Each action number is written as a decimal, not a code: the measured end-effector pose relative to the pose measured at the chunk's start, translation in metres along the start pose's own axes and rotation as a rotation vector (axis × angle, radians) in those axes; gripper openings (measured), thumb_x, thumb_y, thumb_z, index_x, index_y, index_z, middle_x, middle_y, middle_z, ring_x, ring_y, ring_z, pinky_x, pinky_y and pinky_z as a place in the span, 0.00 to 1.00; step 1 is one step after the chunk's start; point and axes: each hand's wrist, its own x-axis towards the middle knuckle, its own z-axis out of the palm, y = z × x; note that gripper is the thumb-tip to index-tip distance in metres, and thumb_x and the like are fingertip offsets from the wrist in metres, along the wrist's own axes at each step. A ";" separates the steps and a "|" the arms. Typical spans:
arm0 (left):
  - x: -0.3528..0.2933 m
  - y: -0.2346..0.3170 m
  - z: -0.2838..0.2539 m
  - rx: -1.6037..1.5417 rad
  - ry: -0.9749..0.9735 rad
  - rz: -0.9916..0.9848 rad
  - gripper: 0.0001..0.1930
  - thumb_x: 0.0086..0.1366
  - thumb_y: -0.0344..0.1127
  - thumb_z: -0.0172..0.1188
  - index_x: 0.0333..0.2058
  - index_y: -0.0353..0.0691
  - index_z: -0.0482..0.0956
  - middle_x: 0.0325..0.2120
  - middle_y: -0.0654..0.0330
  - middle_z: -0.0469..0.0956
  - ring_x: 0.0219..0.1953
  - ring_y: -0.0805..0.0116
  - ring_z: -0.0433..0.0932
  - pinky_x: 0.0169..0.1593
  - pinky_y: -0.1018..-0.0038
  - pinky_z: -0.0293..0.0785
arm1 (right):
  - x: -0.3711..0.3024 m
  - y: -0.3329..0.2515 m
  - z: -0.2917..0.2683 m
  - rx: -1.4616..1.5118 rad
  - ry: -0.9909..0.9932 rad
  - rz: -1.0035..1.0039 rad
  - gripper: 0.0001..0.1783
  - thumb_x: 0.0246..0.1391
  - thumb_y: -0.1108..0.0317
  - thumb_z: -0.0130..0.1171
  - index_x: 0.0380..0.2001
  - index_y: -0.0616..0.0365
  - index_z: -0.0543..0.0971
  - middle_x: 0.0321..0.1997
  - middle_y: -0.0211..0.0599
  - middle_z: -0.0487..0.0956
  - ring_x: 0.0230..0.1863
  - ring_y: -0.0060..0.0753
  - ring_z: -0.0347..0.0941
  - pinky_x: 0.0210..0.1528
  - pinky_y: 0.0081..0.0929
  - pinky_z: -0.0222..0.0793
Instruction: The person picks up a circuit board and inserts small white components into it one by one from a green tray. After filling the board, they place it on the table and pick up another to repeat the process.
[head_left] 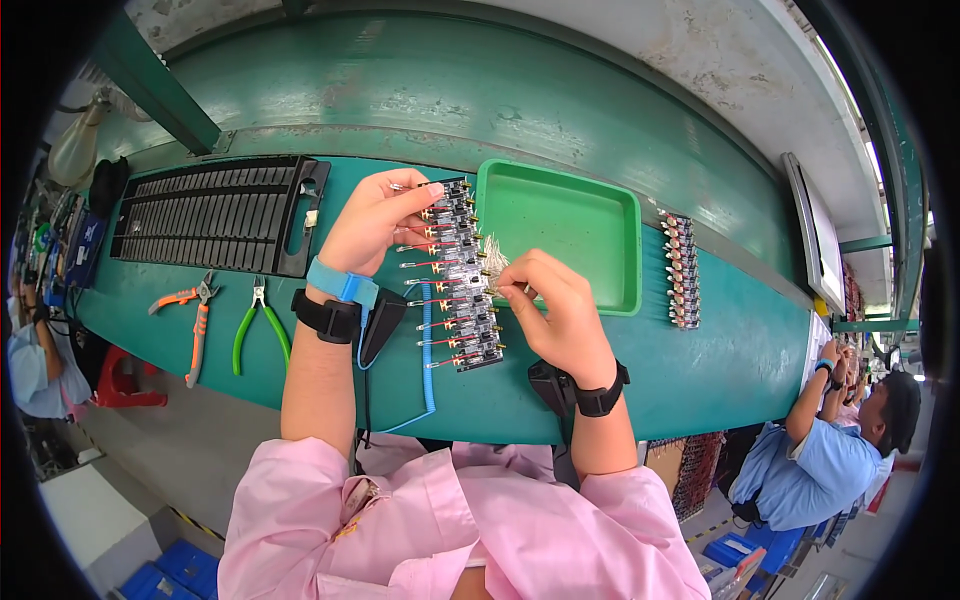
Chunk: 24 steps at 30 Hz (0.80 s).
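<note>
My left hand grips the top end of a long circuit board panel, thumb on its face. The panel stands lengthwise in front of me, lined with black parts, red wires and small clear-tipped leads sticking out to the left. At its right edge my right hand is closed in a pinch, fingertips by the board; what they pinch is too small to make out. A bunch of thin white strips shows just above those fingers, beside the tray's left wall. Whether the right hand holds that bunch, I cannot tell.
A green tray sits behind my right hand. Another populated board panel lies farther right. To the left are a black slotted rack, orange-handled pliers and green-handled cutters. A coiled blue cord hangs by my left wrist. A co-worker sits at right.
</note>
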 end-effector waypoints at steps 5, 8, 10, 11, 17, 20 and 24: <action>0.000 0.000 0.001 0.015 -0.010 -0.011 0.08 0.57 0.36 0.55 0.23 0.41 0.70 0.20 0.68 0.71 0.21 0.80 0.72 0.24 0.82 0.73 | 0.001 0.000 0.004 -0.093 0.010 -0.069 0.06 0.40 0.84 0.53 0.24 0.65 0.70 0.23 0.38 0.70 0.23 0.32 0.68 0.24 0.22 0.63; 0.000 -0.001 0.000 0.022 -0.016 -0.012 0.08 0.57 0.36 0.55 0.23 0.41 0.70 0.21 0.68 0.72 0.21 0.80 0.72 0.24 0.82 0.73 | 0.002 0.001 0.005 -0.130 0.023 -0.131 0.06 0.39 0.84 0.54 0.23 0.64 0.70 0.23 0.39 0.70 0.23 0.35 0.68 0.24 0.24 0.63; 0.001 -0.002 -0.002 0.028 -0.015 -0.007 0.08 0.57 0.36 0.55 0.23 0.41 0.70 0.21 0.67 0.72 0.21 0.80 0.72 0.24 0.82 0.73 | 0.003 0.002 0.005 -0.154 0.028 -0.154 0.07 0.38 0.84 0.54 0.24 0.64 0.70 0.23 0.39 0.70 0.23 0.37 0.68 0.24 0.25 0.63; 0.001 -0.002 -0.003 0.028 -0.017 -0.009 0.08 0.57 0.36 0.55 0.23 0.41 0.70 0.21 0.67 0.72 0.21 0.80 0.72 0.24 0.82 0.73 | 0.003 0.004 0.004 -0.170 0.031 -0.164 0.07 0.37 0.84 0.54 0.24 0.64 0.70 0.23 0.39 0.70 0.23 0.39 0.68 0.24 0.26 0.64; 0.001 0.001 -0.003 0.044 0.031 -0.019 0.08 0.57 0.36 0.55 0.24 0.41 0.70 0.21 0.67 0.72 0.21 0.80 0.73 0.25 0.82 0.73 | 0.000 0.020 -0.001 -0.256 0.059 0.001 0.08 0.37 0.81 0.56 0.25 0.63 0.72 0.24 0.38 0.70 0.27 0.39 0.68 0.28 0.28 0.64; 0.001 0.000 -0.004 0.050 0.042 -0.016 0.07 0.57 0.36 0.55 0.24 0.41 0.71 0.21 0.67 0.72 0.21 0.80 0.73 0.25 0.82 0.73 | -0.001 0.024 -0.001 -0.370 0.009 0.071 0.08 0.37 0.79 0.57 0.25 0.62 0.73 0.25 0.37 0.70 0.29 0.39 0.68 0.30 0.29 0.65; 0.002 -0.003 -0.007 0.048 0.028 -0.007 0.07 0.57 0.35 0.54 0.24 0.40 0.71 0.21 0.67 0.73 0.21 0.80 0.73 0.24 0.82 0.72 | -0.002 0.028 0.003 -0.314 -0.051 0.168 0.07 0.37 0.77 0.58 0.25 0.61 0.74 0.26 0.36 0.70 0.32 0.38 0.68 0.33 0.30 0.64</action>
